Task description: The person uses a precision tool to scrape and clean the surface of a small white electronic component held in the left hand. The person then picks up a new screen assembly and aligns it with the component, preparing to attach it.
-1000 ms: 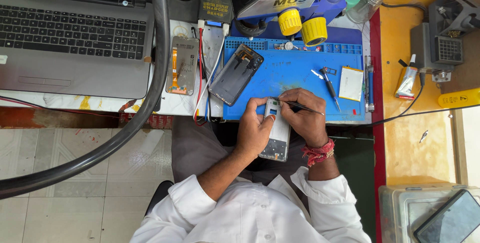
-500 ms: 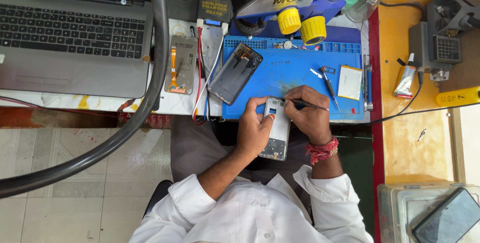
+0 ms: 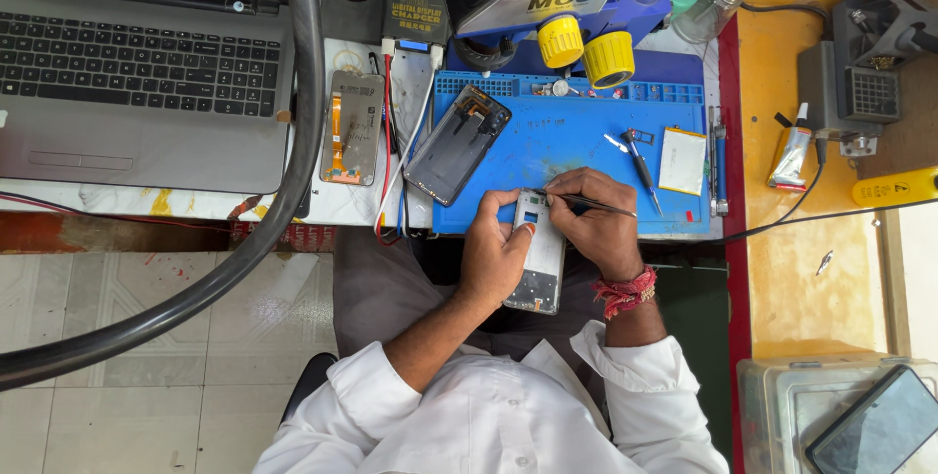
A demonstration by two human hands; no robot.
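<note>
Over my lap, my left hand (image 3: 496, 257) grips the light, fragile phone frame (image 3: 538, 257) by its edges; my right hand (image 3: 598, 230) pinches thin tweezers (image 3: 591, 203).

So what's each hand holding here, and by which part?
The left hand grips the opened phone along its left edge. The right hand pinches thin tweezers around mid-length, tip on the phone's upper end.

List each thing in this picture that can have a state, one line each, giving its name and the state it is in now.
Opened white phone frame: back off, held in left hand at the mat's edge.
Thin metal tweezers: pinched in right hand, tip at the frame's top.
Dark phone back shell: detached, lying inside-up on blue work mat.
Grey laptop: lid open.
Flat white battery: loose on the mat.
</note>
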